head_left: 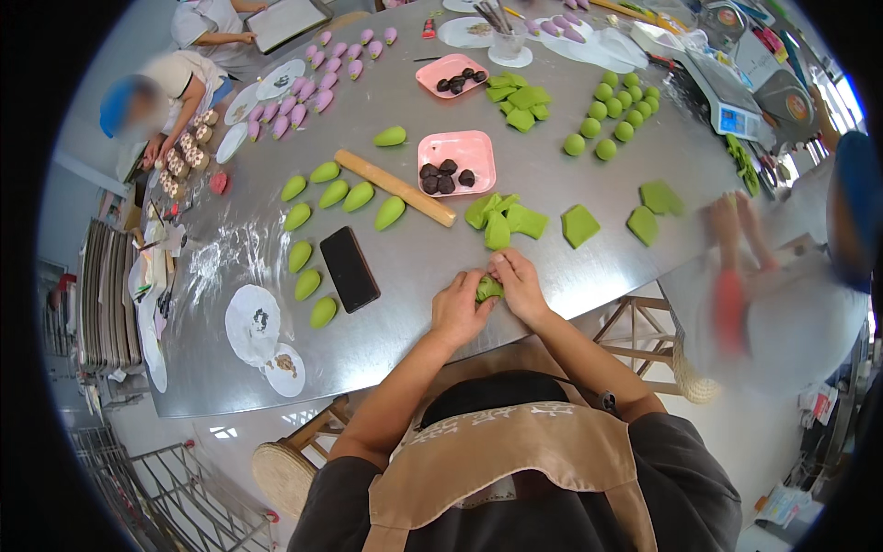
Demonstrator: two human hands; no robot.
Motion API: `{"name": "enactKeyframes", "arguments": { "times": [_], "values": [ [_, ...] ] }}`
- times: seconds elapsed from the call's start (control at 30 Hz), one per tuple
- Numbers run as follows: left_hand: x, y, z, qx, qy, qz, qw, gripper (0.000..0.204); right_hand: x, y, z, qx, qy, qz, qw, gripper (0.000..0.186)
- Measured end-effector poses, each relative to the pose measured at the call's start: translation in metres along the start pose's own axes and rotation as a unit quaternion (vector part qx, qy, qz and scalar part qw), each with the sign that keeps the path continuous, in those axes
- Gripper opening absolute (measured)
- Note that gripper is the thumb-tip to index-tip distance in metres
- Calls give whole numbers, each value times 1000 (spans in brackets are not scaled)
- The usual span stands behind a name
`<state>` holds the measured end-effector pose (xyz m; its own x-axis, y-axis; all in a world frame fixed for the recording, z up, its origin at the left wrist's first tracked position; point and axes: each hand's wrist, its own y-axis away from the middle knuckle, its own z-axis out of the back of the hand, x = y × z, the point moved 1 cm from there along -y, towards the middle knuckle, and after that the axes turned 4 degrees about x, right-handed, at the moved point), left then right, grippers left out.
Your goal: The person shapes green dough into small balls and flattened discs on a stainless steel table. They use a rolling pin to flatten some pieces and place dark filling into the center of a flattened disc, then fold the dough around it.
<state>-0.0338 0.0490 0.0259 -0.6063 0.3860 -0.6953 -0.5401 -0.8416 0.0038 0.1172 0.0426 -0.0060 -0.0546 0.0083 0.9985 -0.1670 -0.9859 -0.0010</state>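
Close to the table's near edge, my left hand (462, 305) and my right hand (518, 286) meet around a piece of green dough (488, 288). The fingers of both are curled in on it, and part of the piece is hidden by them. Just beyond lie folded green dough sheets (501, 219) and a flat green dough piece (579, 225). Farther off, a pink tray (471, 147) holds several dark filling balls (447, 167). Left of it rests a wooden rolling pin (395, 188), with several smooth green teardrop-shaped dough pieces (333, 193) around it.
A black phone (349, 269) lies left of my hands on the metal table (405, 322). Green dough balls (597, 110) and a scale (727, 97) stand at the far right. Purple shaped pieces (299, 101) fill the far left. Co-workers (782, 276) are at the right and far left; stools (285, 474) stand nearby.
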Motion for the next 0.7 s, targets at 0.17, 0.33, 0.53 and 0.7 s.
{"name": "enactKeyframes", "arguments": {
  "times": [0.17,0.33,0.53,0.7],
  "values": [
    [-16,36,-14,-63,145,-22,987,40,19,15,-25,18,78,-11,997,29],
    [6,52,-20,-16,100,95,990,42,9,38,-44,41,260,172,949,13],
    [-2,50,-22,29,449,276,849,31,-8,-11,-49,-40,231,201,951,15],
    [10,61,-41,-16,349,91,933,27,12,16,-43,59,103,-33,992,23]
  ]
}}
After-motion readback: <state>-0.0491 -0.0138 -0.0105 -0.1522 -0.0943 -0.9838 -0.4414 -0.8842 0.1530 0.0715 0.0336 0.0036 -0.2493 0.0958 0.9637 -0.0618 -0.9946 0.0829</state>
